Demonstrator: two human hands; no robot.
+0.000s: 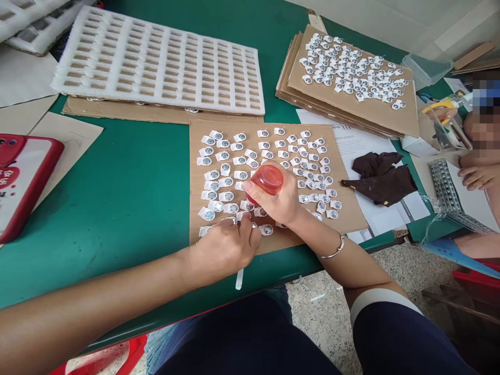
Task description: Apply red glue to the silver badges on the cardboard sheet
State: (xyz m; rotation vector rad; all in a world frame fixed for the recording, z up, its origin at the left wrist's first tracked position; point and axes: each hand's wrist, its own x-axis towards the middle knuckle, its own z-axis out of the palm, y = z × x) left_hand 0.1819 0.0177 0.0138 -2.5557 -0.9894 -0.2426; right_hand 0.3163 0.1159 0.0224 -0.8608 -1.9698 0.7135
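My right hand [283, 200] is wrapped round a translucent red squeeze bottle [269, 178], tipped over the brown cardboard sheet [197, 172]. My left hand [228, 242] is closed just in front of it, its fingertips among the small parts. From below that fist sticks out the end of a thin white stick [239, 279]; the rest of it is hidden by the hand. Rows of small round silver parts with white tabs [266, 229] lie on the cardboard. Some of them are covered by my hands, and the bottle's tip is hidden too.
A white foam tray with slots [164, 62] lies behind left on cardboard. Stacked cardboard [347, 112] at back right bears more parts. A dark brown cloth [385, 179] lies to the right, a red-cased phone [35, 182] far left. Another person's hand [478, 174] is at the right edge.
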